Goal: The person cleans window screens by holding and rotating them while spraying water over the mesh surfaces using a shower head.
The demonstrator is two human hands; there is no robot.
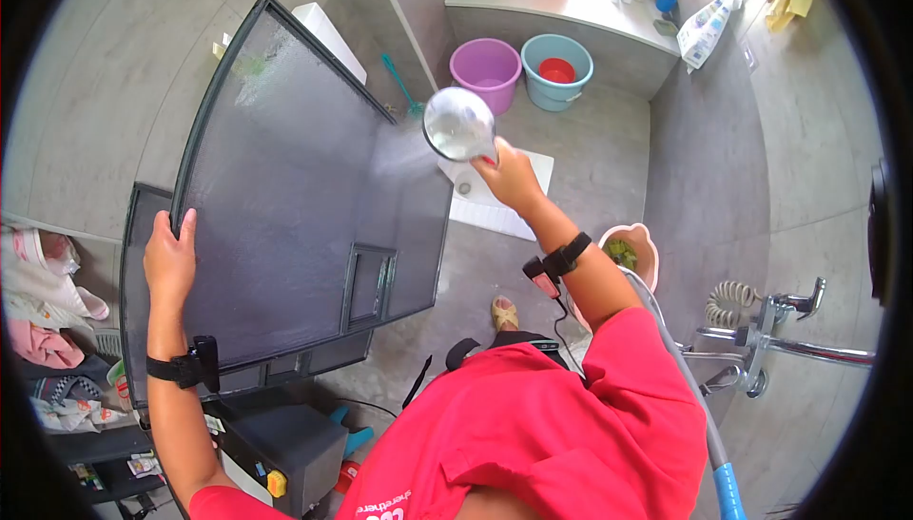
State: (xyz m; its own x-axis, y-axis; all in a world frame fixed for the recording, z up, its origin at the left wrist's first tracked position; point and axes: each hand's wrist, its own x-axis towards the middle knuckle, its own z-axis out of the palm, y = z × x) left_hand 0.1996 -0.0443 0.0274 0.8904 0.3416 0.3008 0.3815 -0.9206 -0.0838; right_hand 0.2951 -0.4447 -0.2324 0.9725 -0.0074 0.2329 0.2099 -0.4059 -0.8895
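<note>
Screen panel [276, 173] left of centre | left hand [169, 259] pinches its edge between thumb and fingers | right hand [511, 178] curls round showerhead [459, 125], fingertips partly hidden | I'd sweep spray [404, 154] slowly, bracing panel steady

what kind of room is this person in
Most likely a bathroom: there is what looks like a white squat toilet, a chrome wall-mounted mixer tap, and a round silvery shower head spraying in the right hand.
</note>
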